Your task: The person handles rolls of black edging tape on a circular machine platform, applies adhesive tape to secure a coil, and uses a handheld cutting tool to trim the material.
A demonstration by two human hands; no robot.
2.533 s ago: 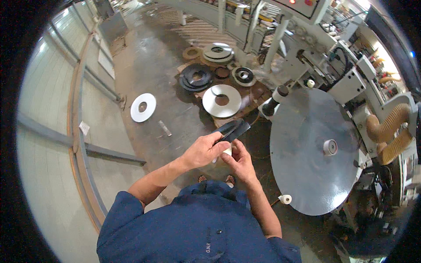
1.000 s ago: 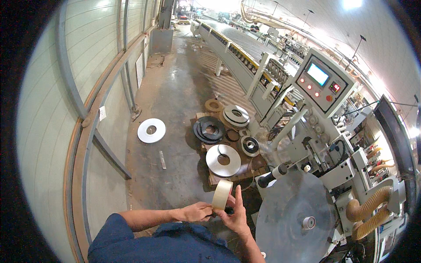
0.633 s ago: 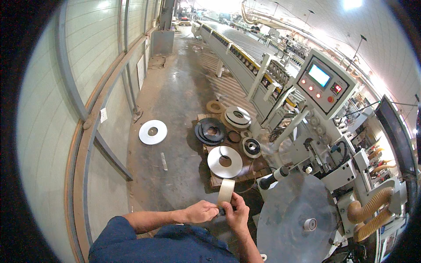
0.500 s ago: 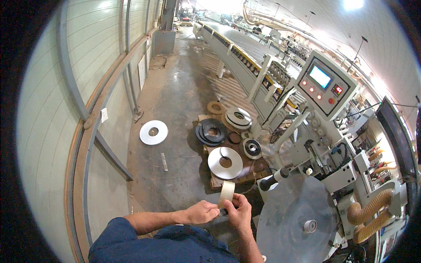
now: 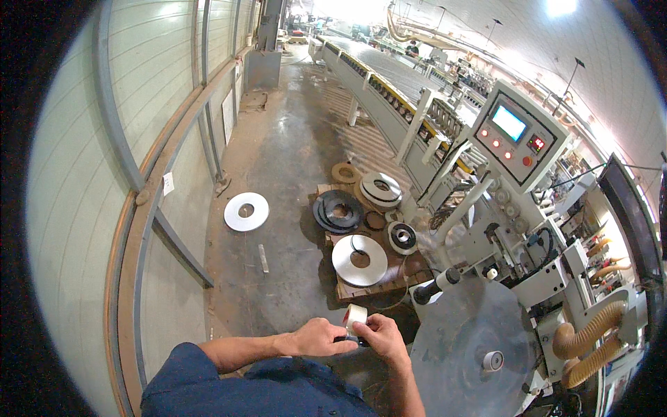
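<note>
- Right hand: thumb and fingers closed on a pale tape roll, between the two hands.
- Left hand: curled, just beside the roll; its grip cannot be told.
- Beyond: a white coil on a wooden pallet.
- To the right: a big grey disc.
- To the left: a white ring on the floor.

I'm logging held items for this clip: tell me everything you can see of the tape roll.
The tape roll is a pale cream, slightly shiny band, seemingly plastic tape, with red showing at its inner side on the left. It is held up on edge, a little tilted, in front of the person's body. The right hand grips its lower right part, the thumb over the near face. The left hand is close at its lower left; contact there is unclear.
</note>
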